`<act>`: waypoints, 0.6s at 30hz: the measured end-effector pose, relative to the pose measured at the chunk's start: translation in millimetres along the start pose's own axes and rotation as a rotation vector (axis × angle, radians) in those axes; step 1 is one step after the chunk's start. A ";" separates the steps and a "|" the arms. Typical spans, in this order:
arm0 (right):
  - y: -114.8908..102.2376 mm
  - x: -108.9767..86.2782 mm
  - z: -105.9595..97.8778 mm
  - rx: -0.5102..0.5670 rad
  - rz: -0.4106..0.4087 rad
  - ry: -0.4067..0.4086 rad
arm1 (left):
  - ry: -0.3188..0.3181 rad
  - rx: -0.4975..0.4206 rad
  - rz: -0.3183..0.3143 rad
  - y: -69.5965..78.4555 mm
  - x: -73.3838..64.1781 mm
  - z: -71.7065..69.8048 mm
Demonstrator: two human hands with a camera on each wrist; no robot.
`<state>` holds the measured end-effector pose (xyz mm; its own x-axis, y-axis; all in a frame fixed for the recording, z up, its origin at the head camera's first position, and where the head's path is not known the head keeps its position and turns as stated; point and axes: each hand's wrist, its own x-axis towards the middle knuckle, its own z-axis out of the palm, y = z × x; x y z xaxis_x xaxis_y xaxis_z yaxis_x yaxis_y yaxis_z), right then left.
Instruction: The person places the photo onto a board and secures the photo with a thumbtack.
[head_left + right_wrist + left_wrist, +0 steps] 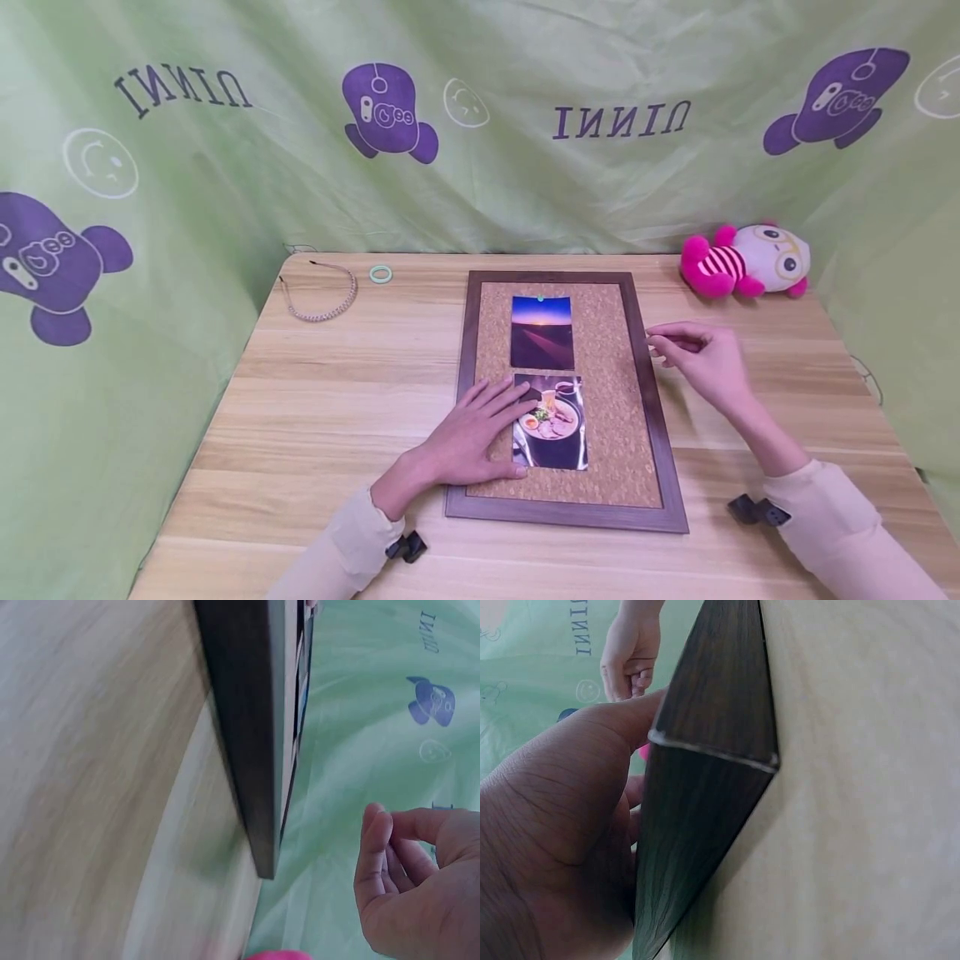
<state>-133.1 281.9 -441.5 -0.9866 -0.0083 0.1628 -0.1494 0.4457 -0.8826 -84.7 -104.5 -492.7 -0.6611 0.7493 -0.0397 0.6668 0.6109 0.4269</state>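
A cork board (491,492) with a dark wood frame (654,400) lies on the table. On it are a sunset photo (542,333) with a green pin (540,297) at its top edge and, just below, a photo of a ramen bowl (551,425). My left hand (480,429) rests spread on the board, fingertips over the ramen photo's left side and thumb near its lower left corner. Beside the frame's right edge, my right hand (705,362) is raised with thumb and index fingertips together, also seen in the right wrist view; I cannot tell whether something small is between them.
A beaded headband (322,317) and a mint-green ring (381,274) lie at the table's back left. Toward the back right is a pink and white plush toy (750,262). Green printed curtain (495,200) surrounds the wooden table (322,417).
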 end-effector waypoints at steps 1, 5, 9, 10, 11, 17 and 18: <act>-2.1 -0.2 1.7 0.002 0.001 -0.001 | 0.000 0.001 0.000 0.2 0.0 -0.3; -10.8 0.3 8.6 0.013 0.006 -0.015 | -0.002 0.001 0.000 1.0 -0.1 -1.2; -18.4 2.3 14.9 0.081 0.047 -0.071 | 0.003 -0.003 0.004 1.3 -0.3 -1.4; -20.3 2.9 16.5 0.104 0.068 -0.091 | 0.005 -0.003 0.006 1.2 -0.4 -1.5; -22.1 3.6 18.3 0.125 0.091 -0.110 | 0.007 -0.002 0.007 1.3 -0.4 -1.7; -32.1 8.6 33.3 0.205 0.196 -0.245 | 0.007 0.003 0.011 1.4 -0.3 -2.3; -33.5 9.2 36.1 0.207 0.206 -0.267 | 0.009 0.003 0.011 1.2 -0.4 -2.0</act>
<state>-139.5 234.6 -426.4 -0.9756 -0.1820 -0.1232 0.0703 0.2730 -0.9594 -84.4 -104.6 -490.4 -0.6567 0.7537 -0.0272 0.6749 0.6033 0.4249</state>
